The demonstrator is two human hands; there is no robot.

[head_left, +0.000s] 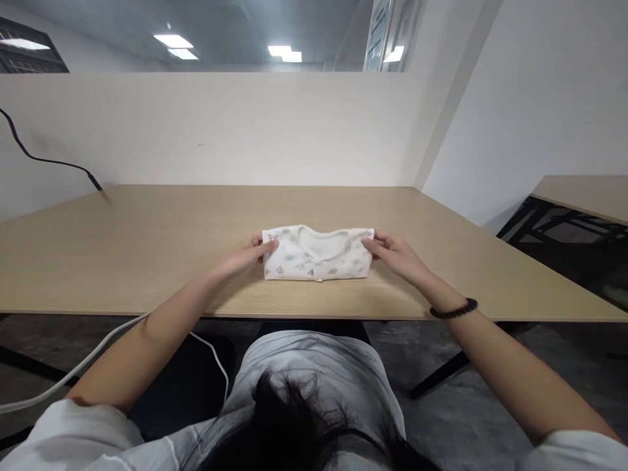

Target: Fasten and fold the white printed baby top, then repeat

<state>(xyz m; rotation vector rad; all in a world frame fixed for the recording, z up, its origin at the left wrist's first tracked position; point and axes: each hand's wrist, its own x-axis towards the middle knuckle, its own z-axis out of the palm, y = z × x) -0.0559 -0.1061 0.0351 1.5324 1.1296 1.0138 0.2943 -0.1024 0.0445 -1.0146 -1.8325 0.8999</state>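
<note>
A small white baby shirt (pixel 338 261) with a faint print is folded into a wide, short rectangle, its curved neckline facing away from me. My left hand (pixel 260 248) pinches its left edge, thumb on top and fingers behind. At the opposite edge, my right hand (pixel 385 248) grips the cloth the same way. The shirt is stretched between both hands at the front middle of the table; whether its lower edge rests on the wood cannot be told.
The light wooden table (pixel 171 222) reaches back to a white wall (pixel 255 131). A black cable (pixel 59 161) comes down at the back left. A white cable (pixel 108 337) passes near my left arm. Another table (pixel 589 193) stands at the right.
</note>
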